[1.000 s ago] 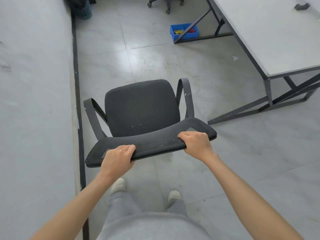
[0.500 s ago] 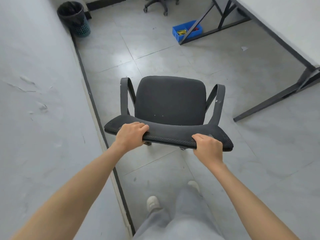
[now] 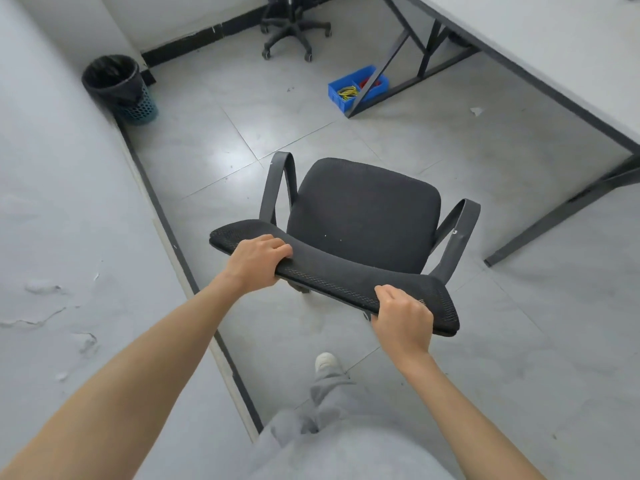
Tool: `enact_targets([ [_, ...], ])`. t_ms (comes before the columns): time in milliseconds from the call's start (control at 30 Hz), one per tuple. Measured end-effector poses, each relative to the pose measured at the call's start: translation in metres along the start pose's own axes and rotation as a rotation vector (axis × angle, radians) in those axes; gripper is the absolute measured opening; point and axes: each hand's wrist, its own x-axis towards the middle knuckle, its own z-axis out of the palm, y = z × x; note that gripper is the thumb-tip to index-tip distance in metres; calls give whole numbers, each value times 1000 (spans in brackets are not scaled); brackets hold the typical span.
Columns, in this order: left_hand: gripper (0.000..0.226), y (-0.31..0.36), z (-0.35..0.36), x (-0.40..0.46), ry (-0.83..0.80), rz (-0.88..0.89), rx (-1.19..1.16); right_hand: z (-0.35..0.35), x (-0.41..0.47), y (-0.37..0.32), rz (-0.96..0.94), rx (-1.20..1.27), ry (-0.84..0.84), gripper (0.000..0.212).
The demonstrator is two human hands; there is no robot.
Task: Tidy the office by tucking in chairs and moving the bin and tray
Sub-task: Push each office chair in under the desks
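Note:
A black mesh office chair (image 3: 363, 216) stands in front of me, seat facing away. My left hand (image 3: 254, 263) grips the top edge of its backrest at the left. My right hand (image 3: 403, 318) grips the same edge at the right. A black-lined bin (image 3: 119, 88) with a teal mesh base stands by the wall at the far left. A blue tray (image 3: 355, 86) holding yellow and red items lies on the floor under the table's frame, far ahead.
A white wall (image 3: 62, 220) with a dark skirting runs along my left. A white table (image 3: 540, 46) on a dark metal frame fills the upper right. Another chair's wheeled base (image 3: 292, 32) stands at the far wall. Grey tiled floor lies between.
The chair has swung round to the right and away from the left wall, both hands still gripping its backrest. My view has turned, bringing the bin and far wall into sight.

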Motion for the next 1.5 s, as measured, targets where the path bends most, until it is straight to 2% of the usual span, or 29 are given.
enact_targets([
  [233, 26, -85, -10, 73, -48, 171, 47, 7, 63, -45, 130, 50, 59, 35],
  [433, 25, -155, -24, 162, -63, 303, 28, 22, 138, -89, 326, 44, 93, 36],
  [667, 26, -212, -41, 264, -75, 465, 1, 35, 227, -119, 549, 10, -3, 34],
  [833, 25, -243, -48, 362, -75, 583, 40, 32, 308, -122, 619, 2, 37, 31],
  [967, 22, -251, -55, 459, -126, 659, 76, 29, 382, -114, 700, 2, 126, 42],
  [1033, 21, -250, -62, 507, -165, 682, 81, 28, 419, -102, 743, 15, 117, 47],
  [1167, 19, -242, -72, 593, -195, 723, 86, 27, 484, -69, 803, 6, 87, 33],
  [1300, 17, -226, -74, 673, -208, 762, 104, 26, 541, -27, 869, -12, 88, 37],
  [1433, 17, -203, -71, 749, -206, 813, 147, 29, 588, 18, 953, -9, 71, 22],
  [1500, 19, -191, -68, 785, -188, 831, 159, 30, 613, 39, 1020, 3, 96, 20],
])
